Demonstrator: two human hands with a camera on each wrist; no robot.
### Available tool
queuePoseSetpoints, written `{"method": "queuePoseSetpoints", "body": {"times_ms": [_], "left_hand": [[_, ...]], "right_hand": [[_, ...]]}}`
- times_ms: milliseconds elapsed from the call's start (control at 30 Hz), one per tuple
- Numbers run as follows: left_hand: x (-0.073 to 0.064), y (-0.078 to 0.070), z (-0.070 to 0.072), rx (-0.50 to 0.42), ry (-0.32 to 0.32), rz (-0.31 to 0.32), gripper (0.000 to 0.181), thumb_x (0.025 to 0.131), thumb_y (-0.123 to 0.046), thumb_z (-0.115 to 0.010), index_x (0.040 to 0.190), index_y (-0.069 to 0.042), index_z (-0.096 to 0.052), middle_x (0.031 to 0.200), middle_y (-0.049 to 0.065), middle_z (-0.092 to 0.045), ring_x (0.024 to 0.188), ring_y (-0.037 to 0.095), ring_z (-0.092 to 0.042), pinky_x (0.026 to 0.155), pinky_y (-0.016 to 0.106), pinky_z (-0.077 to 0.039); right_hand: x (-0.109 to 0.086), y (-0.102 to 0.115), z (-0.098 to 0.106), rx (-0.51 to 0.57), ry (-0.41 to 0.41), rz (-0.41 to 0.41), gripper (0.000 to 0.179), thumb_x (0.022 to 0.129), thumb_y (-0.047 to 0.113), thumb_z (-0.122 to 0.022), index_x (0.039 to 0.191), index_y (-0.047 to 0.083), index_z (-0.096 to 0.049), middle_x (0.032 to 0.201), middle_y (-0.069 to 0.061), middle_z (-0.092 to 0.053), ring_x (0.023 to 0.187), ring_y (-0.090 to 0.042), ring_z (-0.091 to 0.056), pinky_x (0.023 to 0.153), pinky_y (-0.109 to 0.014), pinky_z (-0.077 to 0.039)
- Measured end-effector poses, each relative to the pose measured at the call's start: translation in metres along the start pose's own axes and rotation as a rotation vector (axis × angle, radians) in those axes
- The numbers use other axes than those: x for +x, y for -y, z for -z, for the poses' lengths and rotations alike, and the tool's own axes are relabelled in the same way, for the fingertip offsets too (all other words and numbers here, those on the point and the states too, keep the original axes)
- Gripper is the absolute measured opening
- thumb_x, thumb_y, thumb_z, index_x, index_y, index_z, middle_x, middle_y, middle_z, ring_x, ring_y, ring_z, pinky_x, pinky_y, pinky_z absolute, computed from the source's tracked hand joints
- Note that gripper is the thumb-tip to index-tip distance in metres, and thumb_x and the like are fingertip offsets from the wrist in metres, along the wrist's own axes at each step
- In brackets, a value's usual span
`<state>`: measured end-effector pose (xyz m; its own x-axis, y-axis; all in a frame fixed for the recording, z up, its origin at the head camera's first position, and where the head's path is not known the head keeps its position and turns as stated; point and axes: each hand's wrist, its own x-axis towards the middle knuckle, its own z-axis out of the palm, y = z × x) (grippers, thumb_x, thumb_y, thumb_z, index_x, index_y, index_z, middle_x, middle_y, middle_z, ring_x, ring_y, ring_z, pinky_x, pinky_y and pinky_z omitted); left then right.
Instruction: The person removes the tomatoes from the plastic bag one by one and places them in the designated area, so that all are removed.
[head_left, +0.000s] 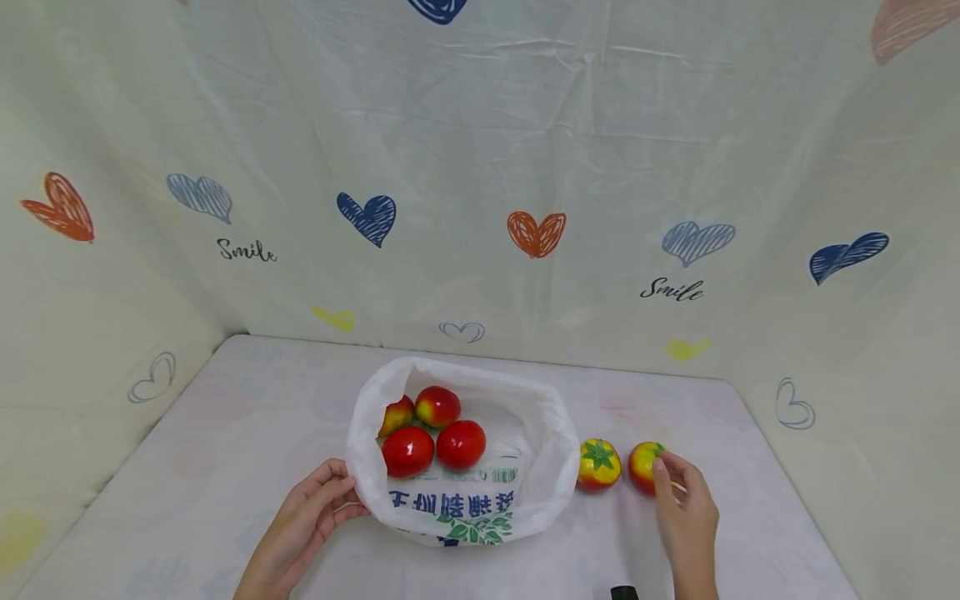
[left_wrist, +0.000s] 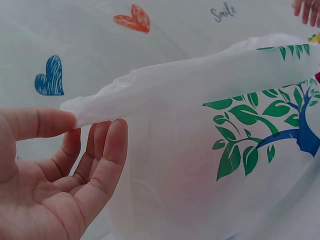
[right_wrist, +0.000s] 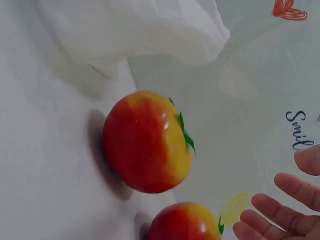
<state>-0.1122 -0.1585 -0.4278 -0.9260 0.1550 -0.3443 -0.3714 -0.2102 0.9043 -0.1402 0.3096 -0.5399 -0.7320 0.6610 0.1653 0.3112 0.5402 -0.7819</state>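
From the head camera I see the left hand (head_left: 311, 507) pinching the rim of the bag (head_left: 558, 492), which stands gaping on the bench (head_left: 247, 467) just to that hand's right, four fruits (head_left: 461, 444) inside. Between bag and right hand (head_left: 688, 508) sit two tomatoes (head_left: 599, 468), one right by that hand's thumb. The left wrist camera shows me the pinch beside green leaf print (left_wrist: 242, 112). On the right wrist camera that hand is wide, fingers extended; I cannot tell whether it touches.

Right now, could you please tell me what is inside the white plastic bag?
Four round fruits show inside the bag. Its left rim partly covers the leftmost fruit; whatever lies beneath the fruits is hidden.
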Motion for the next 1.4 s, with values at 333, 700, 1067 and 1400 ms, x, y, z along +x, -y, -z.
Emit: {"method": "queuePoseSetpoints", "body": {"times_ms": [333, 700, 1067, 1400], "left_hand": [[0.0, 0.0, 0.0, 0.006, 0.003, 0.006, 0.02, 0.098, -0.023, -0.047, 0.112, -0.009, -0.047, 0.103, -0.002, -0.055, 0.093, 0.016, -0.059, 0.088, 0.026, -0.052], [-0.002, 0.0, -0.001, 0.013, -0.003, 0.001, 0.021, 0.097, -0.025, -0.048, 0.113, -0.01, -0.047, 0.104, -0.002, -0.056, 0.093, 0.017, -0.06, 0.089, 0.026, -0.052], [-0.001, 0.0, -0.001, 0.009, 0.01, -0.007, 0.018, 0.098, -0.022, -0.047, 0.11, -0.009, -0.048, 0.101, -0.001, -0.056, 0.092, 0.016, -0.06, 0.087, 0.026, -0.052], [-0.002, -0.001, -0.006, 0.01, -0.015, -0.007, 0.02, 0.097, -0.022, -0.049, 0.11, -0.008, -0.048, 0.103, 0.001, -0.057, 0.092, 0.019, -0.06, 0.087, 0.028, -0.053]], "right_hand": [[-0.021, 0.02, -0.014, 0.137, 0.03, 0.189, 0.027, 0.086, 0.051, -0.057, 0.109, 0.037, -0.06, 0.106, 0.019, -0.06, 0.091, -0.001, -0.061, 0.073, -0.004, -0.047], [-0.082, 0.128, 0.026, 0.362, 0.171, 0.402, 0.018, 0.082, 0.006, -0.069, 0.1, 0.004, -0.065, 0.098, -0.007, -0.065, 0.085, 0.0, -0.06, 0.078, -0.005, -0.047], [-0.107, 0.154, 0.018, 0.306, 0.32, 0.389, 0.018, 0.081, 0.014, -0.071, 0.098, 0.011, -0.066, 0.096, 0.004, -0.066, 0.086, -0.005, -0.063, 0.081, -0.017, -0.052], [-0.123, 0.168, -0.003, 0.313, 0.53, 0.442, 0.024, 0.082, 0.019, -0.071, 0.105, 0.023, -0.064, 0.107, 0.012, -0.063, 0.1, -0.009, -0.06, 0.089, -0.024, -0.051]]}}
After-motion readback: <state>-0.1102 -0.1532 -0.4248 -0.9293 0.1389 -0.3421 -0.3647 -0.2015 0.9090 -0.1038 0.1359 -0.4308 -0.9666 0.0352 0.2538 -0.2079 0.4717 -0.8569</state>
